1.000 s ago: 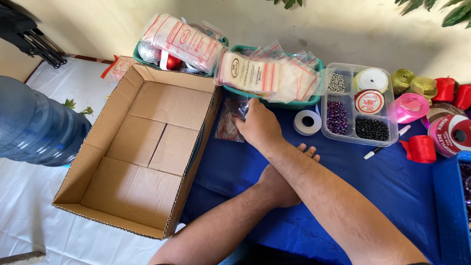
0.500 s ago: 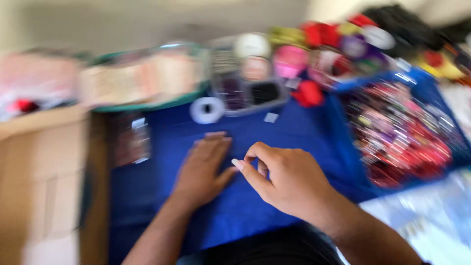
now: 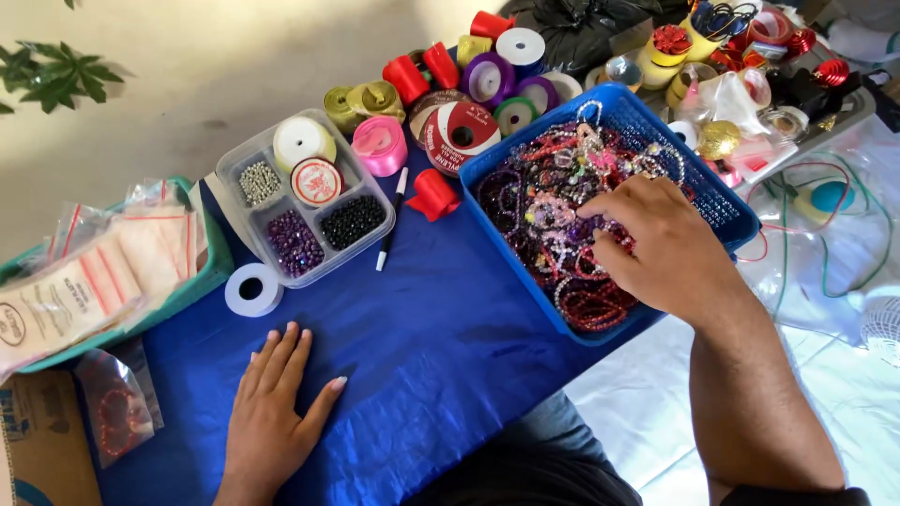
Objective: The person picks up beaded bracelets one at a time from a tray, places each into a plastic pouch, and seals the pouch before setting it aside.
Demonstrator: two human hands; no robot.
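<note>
I'm curling my right hand (image 3: 656, 248) into the beaded bracelets (image 3: 562, 225), pinching just one strand so none tangle; my left hand (image 3: 277, 412) is resting flat, empty, on the blue cloth (image 3: 441, 328).

Bead basket (image 3: 722, 201) at right on the worktop (image 3: 441, 328); compartment box (image 3: 305, 211) left of it, ribbon spools (image 3: 450, 94) behind.

both forearms are bare. the left hand (image 3: 277, 412) shows longish pale nails. a dark sleeve edge sits above the right hand (image 3: 661, 245).
</note>
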